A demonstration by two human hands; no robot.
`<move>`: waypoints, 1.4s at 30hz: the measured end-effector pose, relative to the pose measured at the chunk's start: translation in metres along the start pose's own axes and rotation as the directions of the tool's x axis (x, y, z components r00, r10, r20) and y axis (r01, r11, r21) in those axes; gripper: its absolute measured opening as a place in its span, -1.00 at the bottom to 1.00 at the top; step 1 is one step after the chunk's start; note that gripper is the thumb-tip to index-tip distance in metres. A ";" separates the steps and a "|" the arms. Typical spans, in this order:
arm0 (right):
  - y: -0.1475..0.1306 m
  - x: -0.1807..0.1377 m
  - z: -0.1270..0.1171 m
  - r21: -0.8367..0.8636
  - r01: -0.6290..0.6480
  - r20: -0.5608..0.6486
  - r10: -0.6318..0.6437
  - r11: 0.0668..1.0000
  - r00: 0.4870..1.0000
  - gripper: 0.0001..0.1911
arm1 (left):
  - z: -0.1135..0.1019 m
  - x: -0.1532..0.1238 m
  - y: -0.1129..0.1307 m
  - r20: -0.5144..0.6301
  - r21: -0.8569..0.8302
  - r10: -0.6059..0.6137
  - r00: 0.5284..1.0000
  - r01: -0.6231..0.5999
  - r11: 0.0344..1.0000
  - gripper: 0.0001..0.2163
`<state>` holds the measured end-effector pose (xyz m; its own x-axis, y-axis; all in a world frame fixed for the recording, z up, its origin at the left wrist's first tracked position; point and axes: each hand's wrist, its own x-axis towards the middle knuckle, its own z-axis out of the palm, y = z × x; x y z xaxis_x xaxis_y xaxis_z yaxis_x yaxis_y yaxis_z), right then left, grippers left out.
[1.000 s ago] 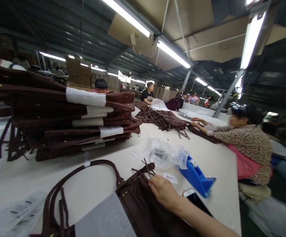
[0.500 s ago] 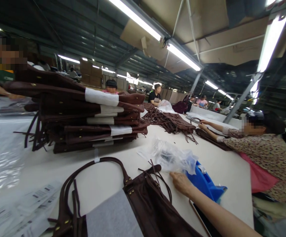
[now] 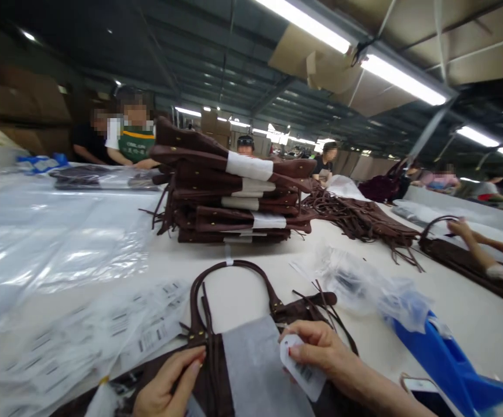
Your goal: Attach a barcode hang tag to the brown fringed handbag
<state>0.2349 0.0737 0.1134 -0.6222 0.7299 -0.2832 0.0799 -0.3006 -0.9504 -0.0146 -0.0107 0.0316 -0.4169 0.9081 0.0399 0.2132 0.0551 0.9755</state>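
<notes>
Right hand [image 3: 332, 350] has come over the smooth dark-brown leather handbag [image 3: 224, 376], fingers pinching a white card tag [image 3: 307, 377]; left hand [image 3: 164, 387], seven o'clock: cannot tell its grip.

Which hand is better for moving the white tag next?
Probably the right hand: it holds the white tag. The left hand is away from it, near the brown straps.

bag [image 3: 224, 376]: dark brown; tag [image 3: 307, 373]: white; paper strip [image 3: 254, 353]: pale grey; tape dispenser [image 3: 443, 365]: blue; labels [image 3: 153, 336]: white, black-barred
</notes>
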 end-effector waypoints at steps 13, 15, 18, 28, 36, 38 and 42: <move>0.021 0.022 0.054 -0.004 0.015 0.336 -0.012 1.000 0.942 -0.71 | 0.018 -0.016 0.029 0.316 -0.465 -0.169 0.934 0.307 0.830 -0.66; 0.024 0.023 0.051 -0.042 0.005 0.304 0.008 0.999 0.953 -0.71 | 0.013 -0.014 0.027 0.243 -0.374 -0.217 0.945 0.298 0.878 -0.75; 0.028 0.023 0.044 -0.107 -0.017 0.251 0.044 0.994 0.967 -0.71 | 0.005 -0.010 0.022 0.116 -0.213 -0.239 0.964 0.259 0.942 -0.80; 0.022 0.031 0.060 -0.736 0.259 0.165 -0.205 0.626 0.965 -0.52 | 0.000 -0.010 0.031 0.062 0.114 0.047 0.997 -0.054 0.992 -0.85; 0.053 0.064 0.105 -0.511 0.144 0.142 -0.082 0.848 0.986 -0.79 | -0.004 -0.010 0.026 0.049 0.057 -0.009 0.999 0.007 0.998 -0.85; 0.059 0.066 0.101 -0.528 0.143 0.106 -0.102 0.837 0.989 -0.69 | -0.006 -0.009 0.021 -0.018 0.060 -0.056 0.998 0.057 0.997 -0.79; 0.060 0.065 0.092 -0.673 0.138 0.006 -0.182 0.727 0.983 -0.64 | -0.005 -0.003 0.010 -0.210 0.115 -0.126 0.970 0.153 0.982 -0.72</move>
<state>0.1281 0.0464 0.0497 -0.6308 0.7688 -0.1049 0.4959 0.2955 -0.8165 -0.0155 -0.0145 0.0421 -0.6163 0.7865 -0.0392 0.2474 0.2407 0.9385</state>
